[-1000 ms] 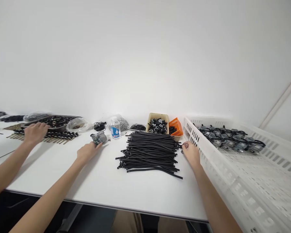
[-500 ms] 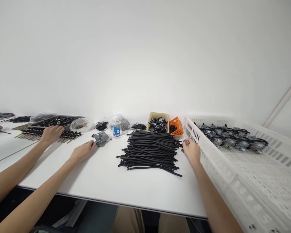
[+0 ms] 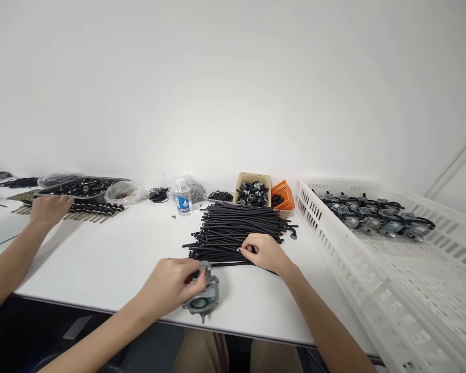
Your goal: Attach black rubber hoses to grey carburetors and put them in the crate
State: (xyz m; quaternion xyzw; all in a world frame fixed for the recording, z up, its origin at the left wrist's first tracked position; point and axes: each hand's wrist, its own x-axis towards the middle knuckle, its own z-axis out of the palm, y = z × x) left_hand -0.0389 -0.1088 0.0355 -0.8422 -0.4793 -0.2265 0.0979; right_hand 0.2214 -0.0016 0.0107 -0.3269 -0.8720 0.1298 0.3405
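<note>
My left hand [image 3: 174, 282] is closed on a grey metal carburetor [image 3: 202, 300] with a round bore, held tilted just over the table's front part. Fingers cover its upper side. My right hand [image 3: 266, 253] is pinched closed above the front of a pile of black rubber hoses [image 3: 233, 225]. Something small and dark shows between its fingertips, too hidden to name. A small black hooked piece [image 3: 293, 233] lies at the pile's right end.
A white slotted crate [image 3: 357, 269] on the right holds several carburetors [image 3: 388, 220] with hoses. Behind the hoses stand a beige bin [image 3: 238, 181] of black fittings, an orange basket [image 3: 289, 197] and a bottle [image 3: 183, 199]. A co-worker's hand [image 3: 48, 210] rests by rows of parts.
My left hand has brought the carburetor from near the bottle toward the front edge. My right hand has moved left from the pile's right end to over the hoses. The co-worker's hand shifted left.
</note>
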